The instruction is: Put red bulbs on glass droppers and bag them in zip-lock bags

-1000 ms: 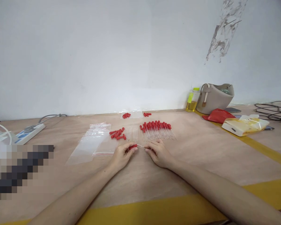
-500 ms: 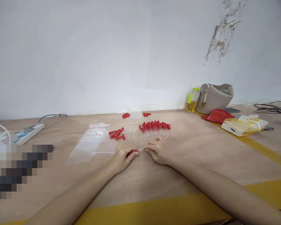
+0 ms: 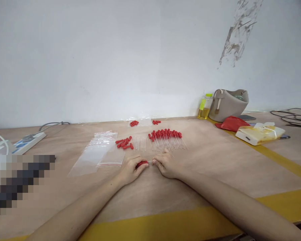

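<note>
My left hand is closed on a red rubber dropper bulb. A thin clear dropper tube runs from the bulb's mouth to my right hand, whose fingertips pinch it. Beyond my hands lies a row of droppers, red bulbs pointing at the wall and clear tubes toward me. Left of that row are several bare tubes side by side. A loose pile of red bulbs rests beside them.
Clear zip bags overlap at the left. Two small groups of red bulbs lie near the wall. At the right are a bottle of yellow liquid, a grey bag, a red pouch and a tissue pack. A power strip sits far left.
My right hand has shifted slightly left, closer to the left hand, and less tube shows between them. The left hand keeps its hold on the bulb.
</note>
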Demonstrator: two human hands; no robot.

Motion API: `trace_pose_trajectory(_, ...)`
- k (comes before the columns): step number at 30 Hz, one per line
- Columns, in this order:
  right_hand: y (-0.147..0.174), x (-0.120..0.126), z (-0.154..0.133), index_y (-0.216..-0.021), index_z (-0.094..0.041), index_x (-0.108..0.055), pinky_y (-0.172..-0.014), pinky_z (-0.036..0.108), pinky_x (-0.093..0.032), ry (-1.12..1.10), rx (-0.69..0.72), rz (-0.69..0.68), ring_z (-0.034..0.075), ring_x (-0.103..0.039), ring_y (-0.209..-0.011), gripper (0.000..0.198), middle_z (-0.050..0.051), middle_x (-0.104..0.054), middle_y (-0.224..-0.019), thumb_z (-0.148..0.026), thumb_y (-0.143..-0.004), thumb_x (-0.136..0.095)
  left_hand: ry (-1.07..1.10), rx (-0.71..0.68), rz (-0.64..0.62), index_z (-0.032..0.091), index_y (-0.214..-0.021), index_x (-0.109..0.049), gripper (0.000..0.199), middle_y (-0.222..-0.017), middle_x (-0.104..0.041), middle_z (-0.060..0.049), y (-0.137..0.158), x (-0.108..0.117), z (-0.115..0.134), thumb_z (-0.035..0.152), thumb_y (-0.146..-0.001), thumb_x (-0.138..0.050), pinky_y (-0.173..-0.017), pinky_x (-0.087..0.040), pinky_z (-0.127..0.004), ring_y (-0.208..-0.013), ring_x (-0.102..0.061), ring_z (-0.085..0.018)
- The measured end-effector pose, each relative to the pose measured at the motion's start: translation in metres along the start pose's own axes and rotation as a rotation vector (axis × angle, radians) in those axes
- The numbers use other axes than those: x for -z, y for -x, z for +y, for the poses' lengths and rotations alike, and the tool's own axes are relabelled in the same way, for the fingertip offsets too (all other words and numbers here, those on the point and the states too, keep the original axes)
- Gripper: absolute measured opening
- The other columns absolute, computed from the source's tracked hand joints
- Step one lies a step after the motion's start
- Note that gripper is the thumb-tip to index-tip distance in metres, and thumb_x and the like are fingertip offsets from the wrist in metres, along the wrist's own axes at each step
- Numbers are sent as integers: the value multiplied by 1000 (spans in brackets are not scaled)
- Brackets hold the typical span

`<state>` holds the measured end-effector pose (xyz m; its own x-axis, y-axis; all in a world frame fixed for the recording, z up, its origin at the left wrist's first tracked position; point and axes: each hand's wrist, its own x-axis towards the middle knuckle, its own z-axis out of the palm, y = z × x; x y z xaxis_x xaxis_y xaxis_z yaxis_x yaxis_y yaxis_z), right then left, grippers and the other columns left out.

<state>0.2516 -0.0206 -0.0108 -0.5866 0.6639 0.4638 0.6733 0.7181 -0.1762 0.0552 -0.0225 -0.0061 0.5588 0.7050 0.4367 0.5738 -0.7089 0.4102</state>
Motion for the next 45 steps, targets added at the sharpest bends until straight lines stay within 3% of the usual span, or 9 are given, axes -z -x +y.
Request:
trace_pose_trajectory(5, -3, 8, -6, -78, -17, -57, -69, 28, -31, 90, 31, 51, 15, -48, -75, 22, 5, -59, -78, -22, -85, -38, -21, -63, 48, 20, -95, -60, 21, -85, -62, -4, -4, 8, -9, 31, -84, -45, -71, -43, -27, -78, -55, -16)
trace_pose_trajectory(8, -1, 11, -1, -78, -16, -59, -71, 29, -33, 123, -1, 76, 17, -48, -80, 20, 7, -58, -81, -20, -83, -41, -123, -66, 144, 20, -98, -59, 23, -92, -61, -5, -4, 18, -20, 33, -80, -52, -79, -41, -31, -86, -54, -18)
trace_pose_trajectory(12, -4, 14, 22, -77, -15, -60, -63, 23, -37, -40, -346, 157, 13, -52, -70, 20, 5, -60, -78, -20, -81, -41, -271, 71, 344, 21, -89, -61, 18, -89, -61, -4, -4, 35, -47, 32, -79, -51, -82, -39, -33, -88, -53, -20)
trace_pose_trajectory(16, -20, 18, 46, -60, -15, -59, -56, 21, -36, -125, -668, 166, 13, -54, -60, 23, 3, -61, -61, -26, -75, -45, -365, 180, 376, 21, -83, -63, 16, -84, -61, -3, -3, 43, -72, 28, -77, -51, -77, -41, -32, -82, -54, -20)
trace_pose_trajectory(26, -72, -4, 62, -57, -19, -62, -56, 24, -37, 30, -954, 153, 18, -58, -68, 27, 6, -63, -68, -39, -69, -49, -482, 190, 294, 21, -90, -63, 19, -87, -58, -4, 3, 34, -81, 26, -76, -53, -79, -41, -35, -86, -52, -22)
trace_pose_trajectory(32, -68, -9, 62, -71, -19, -64, -62, 28, -40, 105, -938, 162, 20, -59, -75, 35, 7, -64, -76, -50, -71, -48, -476, 187, 276, 20, -91, -62, 18, -89, -57, -5, 1, 33, -84, 26, -76, -53, -79, -42, -35, -86, -52, -22)
trace_pose_trajectory(36, -70, -9, 47, -74, -22, -63, -66, 27, -40, 132, -813, 198, 18, -58, -80, 29, 4, -65, -80, -44, -76, -45, -410, 239, 257, 21, -95, -60, 20, -90, -55, -4, -2, 31, -85, 25, -78, -50, -74, -44, -32, -83, -54, -20)
trace_pose_trajectory(40, -84, -14, 26, -77, -20, -65, -68, 28, -41, 139, -725, 49, 20, -59, -85, 28, 7, -65, -83, -38, -77, -43, -375, 260, 255, 20, -84, -58, 11, -87, -54, -4, -6, 30, -85, 24, -76, -52, -69, -45, -30, -80, -55, -19)
trace_pose_trajectory(45, -110, -22, 18, -89, -15, -65, -67, 31, -44, 124, -815, -97, 24, -60, -85, 25, 14, -65, -90, -26, -70, -53, -400, 222, 244, 20, -77, -52, 2, -84, -55, -3, -6, 30, -82, 21, -77, -51, -70, -44, -31, -82, -53, -20)
